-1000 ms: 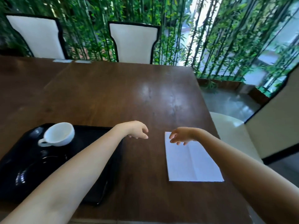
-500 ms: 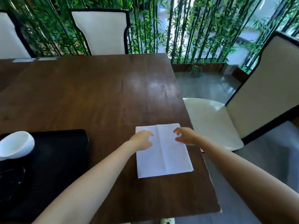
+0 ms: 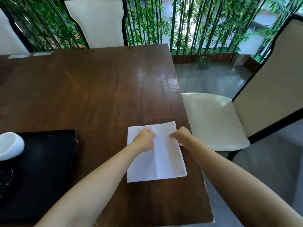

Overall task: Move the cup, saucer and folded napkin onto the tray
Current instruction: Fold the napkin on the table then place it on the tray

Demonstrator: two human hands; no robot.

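Note:
A white napkin (image 3: 164, 161) lies flat near the table's right edge, with a crease down its middle. My left hand (image 3: 145, 140) rests on its upper left part with the fingers curled toward the crease. On the napkin's upper right edge sits my right hand (image 3: 180, 136), its fingers bent around that edge. The black tray (image 3: 49, 161) is at the near left. A white cup (image 3: 9, 145) stands on it at the frame's left edge, and a dark saucer (image 3: 5, 181) shows faintly below the cup.
The brown wooden table (image 3: 98, 95) ends just right of the napkin. A cream chair (image 3: 221, 122) stands close to that edge. Two more chairs (image 3: 96, 22) and a bamboo screen are at the far side.
Both hands moved from above the table onto the napkin's upper part. My view swung right, so the tray and cup slid to the left edge.

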